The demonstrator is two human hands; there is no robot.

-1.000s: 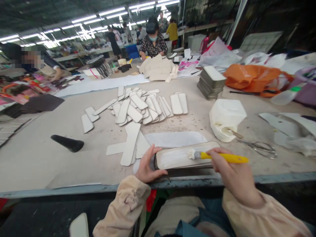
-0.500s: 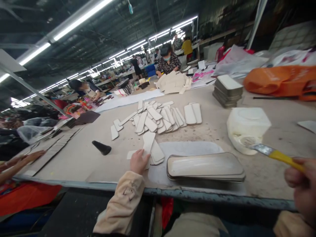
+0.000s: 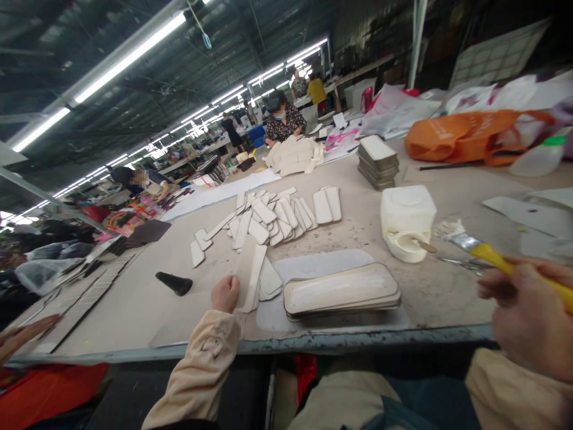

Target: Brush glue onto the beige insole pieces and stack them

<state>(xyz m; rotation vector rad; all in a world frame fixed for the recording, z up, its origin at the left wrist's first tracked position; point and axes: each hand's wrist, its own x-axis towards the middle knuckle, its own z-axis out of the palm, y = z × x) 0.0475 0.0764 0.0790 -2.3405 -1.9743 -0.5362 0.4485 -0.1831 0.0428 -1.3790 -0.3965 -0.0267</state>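
My left hand (image 3: pixel 226 294) is closed on the near left edge of a long, pale panel (image 3: pixel 249 272), which is tilted up beside a few similar pieces (image 3: pixel 270 279). My right hand (image 3: pixel 526 310) grips a paintbrush (image 3: pixel 486 252) by its yellow handle, its whitish bristles pointing left, just right of a white plastic jug (image 3: pixel 408 206). A cut opening low in the jug shows pale paste and a flat wooden stick (image 3: pixel 423 244). Between my hands lies a stack of long rounded panels (image 3: pixel 342 288), its top one streaked with a wet-looking sheen.
Small white pieces (image 3: pixel 264 214) are heaped mid-table. A black cone (image 3: pixel 174 282) lies left of my left hand. Scissors (image 3: pixel 465 263) lie beneath the brush. Farther back are stacked pieces (image 3: pixel 377 162) and an orange bag (image 3: pixel 452 138). Another person's hand (image 3: pixel 29 334) is at far left.
My left hand has closed on the long panel and raised its edge. The brush has come away from the jug's opening to the right. The view has shifted to the right.
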